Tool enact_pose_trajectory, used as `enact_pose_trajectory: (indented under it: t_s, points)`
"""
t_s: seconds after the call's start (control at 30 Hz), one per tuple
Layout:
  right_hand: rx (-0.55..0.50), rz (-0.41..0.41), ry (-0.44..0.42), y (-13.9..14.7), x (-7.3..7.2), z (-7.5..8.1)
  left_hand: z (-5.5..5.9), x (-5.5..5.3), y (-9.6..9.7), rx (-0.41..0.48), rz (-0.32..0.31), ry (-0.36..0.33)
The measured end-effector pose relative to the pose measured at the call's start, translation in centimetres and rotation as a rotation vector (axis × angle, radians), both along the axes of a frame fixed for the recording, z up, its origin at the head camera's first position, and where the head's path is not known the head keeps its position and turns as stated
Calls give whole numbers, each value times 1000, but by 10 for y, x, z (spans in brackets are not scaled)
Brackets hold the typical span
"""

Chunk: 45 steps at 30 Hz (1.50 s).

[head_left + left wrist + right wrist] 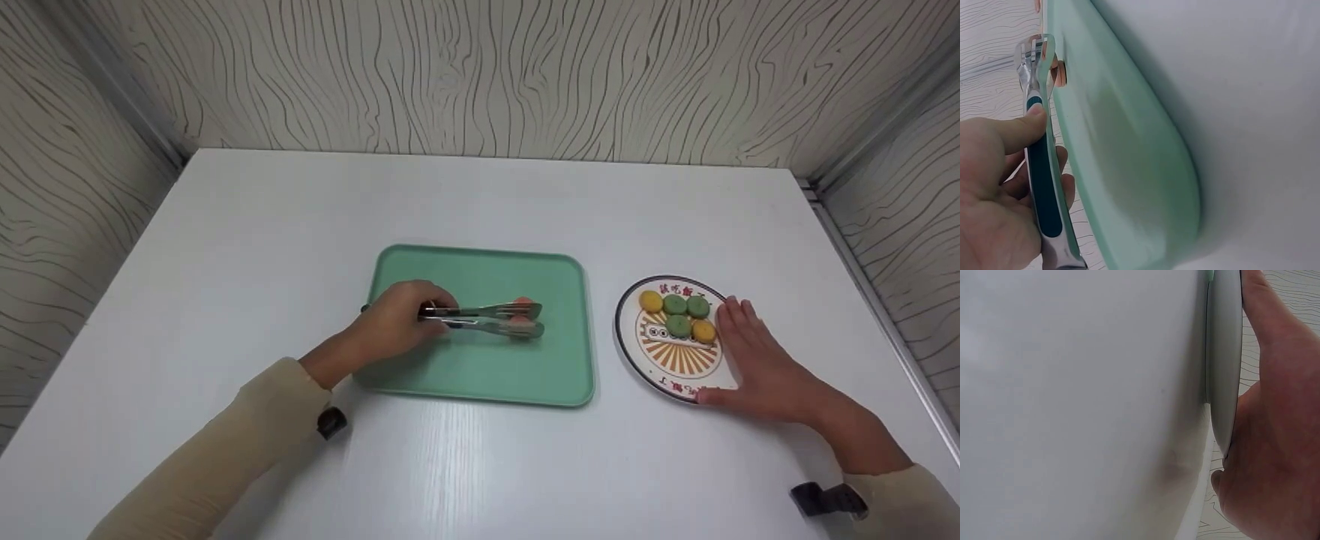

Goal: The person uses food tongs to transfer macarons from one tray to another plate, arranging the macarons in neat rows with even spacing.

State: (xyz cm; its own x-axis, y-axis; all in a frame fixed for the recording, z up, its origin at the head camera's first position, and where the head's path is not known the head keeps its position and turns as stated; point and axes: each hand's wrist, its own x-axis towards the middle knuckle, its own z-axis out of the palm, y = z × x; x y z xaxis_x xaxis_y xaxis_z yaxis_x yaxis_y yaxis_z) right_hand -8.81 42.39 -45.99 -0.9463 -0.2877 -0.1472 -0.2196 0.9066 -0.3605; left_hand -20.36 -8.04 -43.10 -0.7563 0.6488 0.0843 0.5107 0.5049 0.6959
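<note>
My left hand [401,319] holds a pair of metal food tongs [487,325] over the green tray [480,375]. In the left wrist view, the thumb presses on the tongs' dark green grip [1044,185]. The tongs' tips lie over two pink macarons [519,319]; one shows between the arms, the other partly behind the far arm. Whether the tips pinch one cannot be told. My right hand [772,379] rests at the right rim of a round patterned plate [637,352], fingers extended, thumb on the near rim. On the plate lie three green macarons [678,325] and two yellow macarons [703,331].
Tray and plate stand side by side on a white table [480,202], with a narrow gap between them. Wood-grain patterned panels [480,75] rise behind the table and at both sides.
</note>
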Motion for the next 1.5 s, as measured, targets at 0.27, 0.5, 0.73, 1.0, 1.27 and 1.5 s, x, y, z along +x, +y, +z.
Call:
enact_pose_trajectory:
  t_s: [0.27,0.5,0.73,1.0,1.27,1.5]
  points:
    - [-9,-4,-8,0,0,1,5,-1,3,6,0,-5]
    - [-13,-10,-20,0,1,2,14,-2,11,-10,18,-21]
    - [-1,10,14,0,1,1,21,-5,23,-22,5,-14]
    - [-7,-13,-36,0,2,4,20,-6,41,-34,-23,-14]
    - [-10,-20,-48,0,2,3,22,-10,63,-39,-48,-13]
    - [-4,-12,-36,0,2,2,24,-14,82,-27,-67,-19]
